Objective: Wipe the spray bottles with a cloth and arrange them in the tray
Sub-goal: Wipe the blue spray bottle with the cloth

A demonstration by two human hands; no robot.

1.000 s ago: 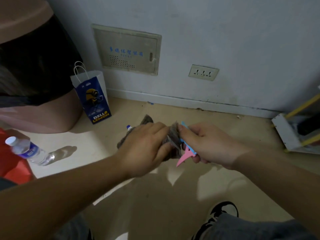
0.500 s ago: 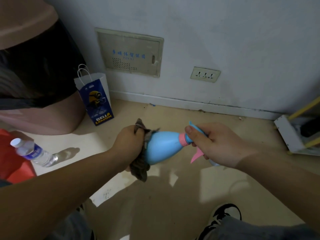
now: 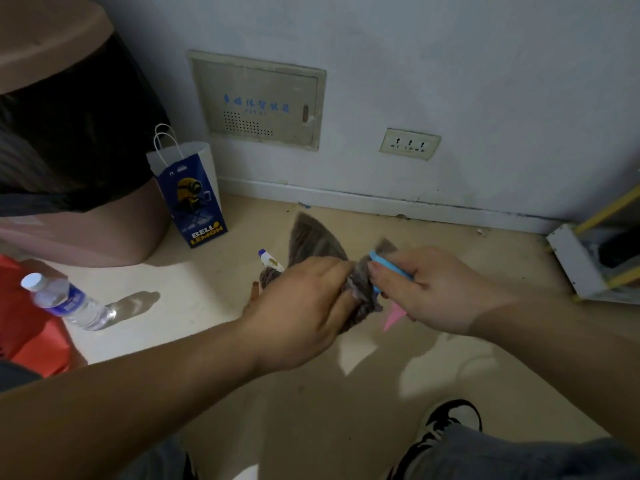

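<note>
Plastic spray bottle (image 3: 388, 269), held in the air above the floor (image 3: 346, 393), between both hands. Only its blue head and pink trigger (image 3: 393, 318) show; the body is hidden under the grey cloth (image 3: 311, 240). The left hand (image 3: 304, 306) curls round the cloth-wrapped body. The right hand (image 3: 440, 292) pinches the head near the neck, with the trigger projecting below its fingers. The bottle is judged light and rigid, its smooth wall apt to slip inside the soft cloth, so the neck gives the surest hold. Beyond it are a small white bottle (image 3: 270, 259), a paper bag (image 3: 190, 199) and a water bottle (image 3: 69, 303). No tray can be identified.
</note>
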